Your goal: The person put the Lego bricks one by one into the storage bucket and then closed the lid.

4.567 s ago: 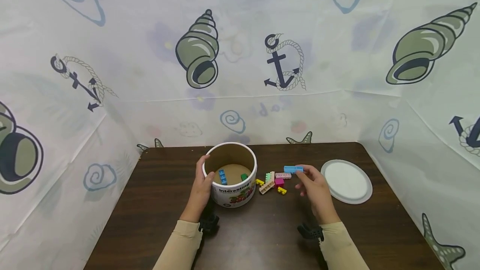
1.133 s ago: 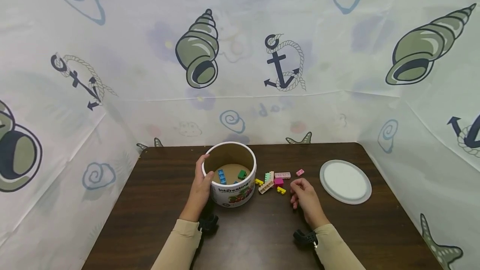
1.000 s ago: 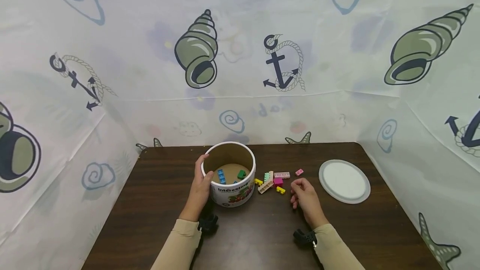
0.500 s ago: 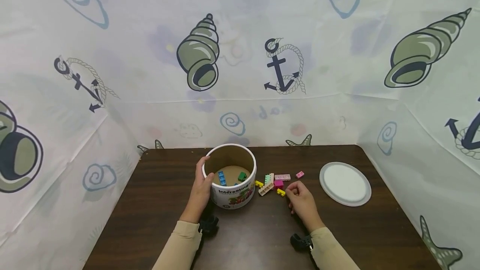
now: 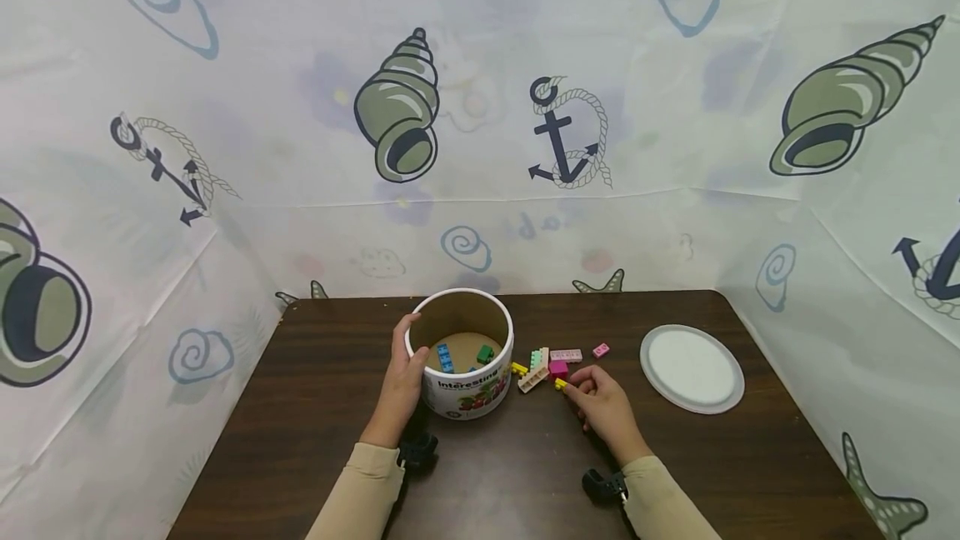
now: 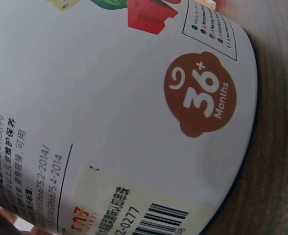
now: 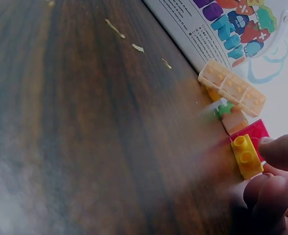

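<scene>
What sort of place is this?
Probably a makeshift recording booth: shell-and-anchor printed sheeting rises behind and on both sides of a dark wood-grain table, and each wrist wears a black device.

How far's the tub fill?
Done: a blue block and a green block lie in the tub, held by the left hand. In hand: the right hand pinches a yellow block. Left, apparently: peach block, magenta block, mint block, long pink block, small pink block and second yellow block outside, then perhaps the lid, lying apart.

Head view: high at six o'clock, facing twelve, tilted down; both wrist views: close range; all three share the white printed cylindrical bucket [image 5: 467, 397]
</scene>
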`<state>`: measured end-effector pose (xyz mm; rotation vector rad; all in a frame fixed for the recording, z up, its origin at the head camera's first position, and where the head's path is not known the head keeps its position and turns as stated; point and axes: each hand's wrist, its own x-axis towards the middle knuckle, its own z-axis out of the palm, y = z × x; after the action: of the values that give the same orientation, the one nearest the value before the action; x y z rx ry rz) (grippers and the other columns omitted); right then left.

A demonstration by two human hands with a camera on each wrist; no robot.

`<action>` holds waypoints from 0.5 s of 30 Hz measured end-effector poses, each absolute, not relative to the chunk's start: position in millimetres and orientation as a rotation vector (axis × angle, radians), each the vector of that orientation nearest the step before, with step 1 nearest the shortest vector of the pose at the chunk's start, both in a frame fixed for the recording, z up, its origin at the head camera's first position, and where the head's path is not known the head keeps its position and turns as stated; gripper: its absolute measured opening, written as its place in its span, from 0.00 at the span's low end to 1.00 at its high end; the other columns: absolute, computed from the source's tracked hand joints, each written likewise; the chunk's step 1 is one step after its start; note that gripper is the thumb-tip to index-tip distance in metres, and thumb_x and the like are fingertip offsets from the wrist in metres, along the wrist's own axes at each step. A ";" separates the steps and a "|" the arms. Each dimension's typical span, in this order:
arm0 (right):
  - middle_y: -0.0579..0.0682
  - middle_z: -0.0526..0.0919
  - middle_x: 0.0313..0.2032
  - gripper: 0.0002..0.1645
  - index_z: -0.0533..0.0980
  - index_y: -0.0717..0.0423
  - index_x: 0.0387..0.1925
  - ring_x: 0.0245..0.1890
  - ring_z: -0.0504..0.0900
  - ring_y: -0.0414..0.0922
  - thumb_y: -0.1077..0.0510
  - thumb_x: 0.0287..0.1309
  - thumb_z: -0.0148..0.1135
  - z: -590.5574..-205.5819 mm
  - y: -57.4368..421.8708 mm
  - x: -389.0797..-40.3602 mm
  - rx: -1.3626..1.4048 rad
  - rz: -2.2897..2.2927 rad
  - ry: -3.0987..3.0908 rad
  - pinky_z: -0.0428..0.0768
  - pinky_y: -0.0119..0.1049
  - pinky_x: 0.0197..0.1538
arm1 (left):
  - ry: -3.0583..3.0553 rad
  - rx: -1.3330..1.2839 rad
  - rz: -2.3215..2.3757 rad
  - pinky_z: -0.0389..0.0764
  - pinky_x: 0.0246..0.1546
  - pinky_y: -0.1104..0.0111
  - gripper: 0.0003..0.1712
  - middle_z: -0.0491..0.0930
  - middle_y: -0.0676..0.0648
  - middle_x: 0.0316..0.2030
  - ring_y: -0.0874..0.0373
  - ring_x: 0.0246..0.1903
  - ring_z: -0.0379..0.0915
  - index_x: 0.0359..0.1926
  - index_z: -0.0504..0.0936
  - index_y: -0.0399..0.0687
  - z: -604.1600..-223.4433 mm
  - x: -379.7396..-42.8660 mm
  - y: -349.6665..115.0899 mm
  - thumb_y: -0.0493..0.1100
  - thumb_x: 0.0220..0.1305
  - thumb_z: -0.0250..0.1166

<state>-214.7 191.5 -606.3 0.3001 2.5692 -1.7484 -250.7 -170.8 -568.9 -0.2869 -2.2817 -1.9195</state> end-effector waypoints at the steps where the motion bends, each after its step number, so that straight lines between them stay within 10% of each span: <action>1: 0.51 0.78 0.31 0.13 0.81 0.55 0.49 0.22 0.77 0.46 0.57 0.68 0.74 -606.1 191.6 -214.6 0.298 -1.745 2.571 0.80 0.36 0.21 | -2.282 -0.287 -1.920 0.59 0.77 0.28 0.36 0.53 0.43 0.84 0.30 0.80 0.56 0.84 0.53 0.68 -568.5 -250.5 -170.6 0.55 0.84 0.56; 15: 0.51 0.78 0.31 0.14 0.84 0.57 0.51 0.20 0.75 0.45 0.64 0.64 0.75 -601.7 192.7 -214.5 0.247 -1.707 2.566 0.79 0.35 0.20 | -2.291 -0.279 -1.921 0.60 0.77 0.28 0.36 0.53 0.41 0.84 0.29 0.79 0.58 0.84 0.53 0.67 -567.0 -249.4 -170.0 0.55 0.83 0.56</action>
<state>-214.5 192.7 -601.7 0.2467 2.5662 -1.7068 -249.4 -170.0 -567.0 -0.2791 -2.2907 -1.9207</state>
